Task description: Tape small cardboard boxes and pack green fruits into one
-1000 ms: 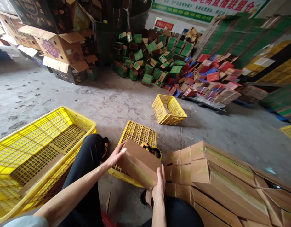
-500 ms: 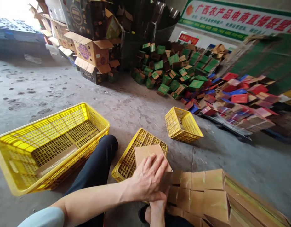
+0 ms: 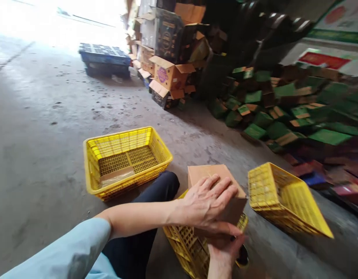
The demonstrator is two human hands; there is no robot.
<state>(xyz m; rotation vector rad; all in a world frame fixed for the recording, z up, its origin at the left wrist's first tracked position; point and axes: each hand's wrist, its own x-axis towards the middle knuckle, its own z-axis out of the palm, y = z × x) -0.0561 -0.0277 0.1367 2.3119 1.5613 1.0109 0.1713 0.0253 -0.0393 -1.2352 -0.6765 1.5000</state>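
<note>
My feed: left hand (image 3: 210, 199) lies across the top of the cardboard box (image 3: 206, 171), fingers extended and not wrapped round it; right hand (image 3: 227, 250) is below at the near side, blurred and half covered, so I can't tell how far it's closed or what it has hold of. Box is over the far part of the yellow lattice crate (image 3: 181, 242), far-right corner peeking past; can't tell if it's resting there. Flat cardboard (image 3: 116, 176) lies along the near edge inside the large yellow basket (image 3: 88, 164).
</note>
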